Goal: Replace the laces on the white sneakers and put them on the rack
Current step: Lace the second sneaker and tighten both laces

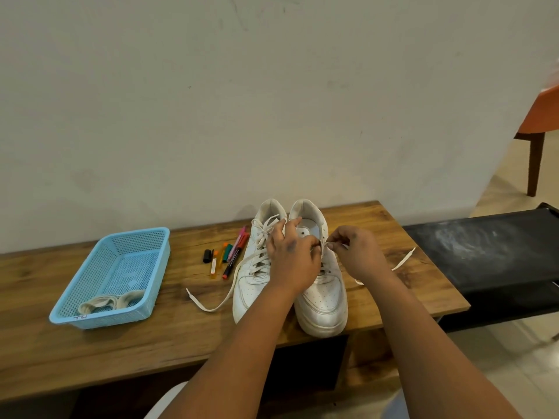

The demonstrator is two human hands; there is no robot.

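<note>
Mid-frame: my right hand (357,252) pinches the lace (402,260) tip; left hand (292,255) grips the right sneaker (323,300). Thread squarely, avoid twists.

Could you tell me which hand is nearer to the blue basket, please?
Left. The left hand rests on the sneakers, closer to the blue basket; the right hand works farther right.

Wooden table (378,225) bearing blue basket (90,320), several markers (231,252), perhaps a loose cap, two white sneakers (323,300).
</note>
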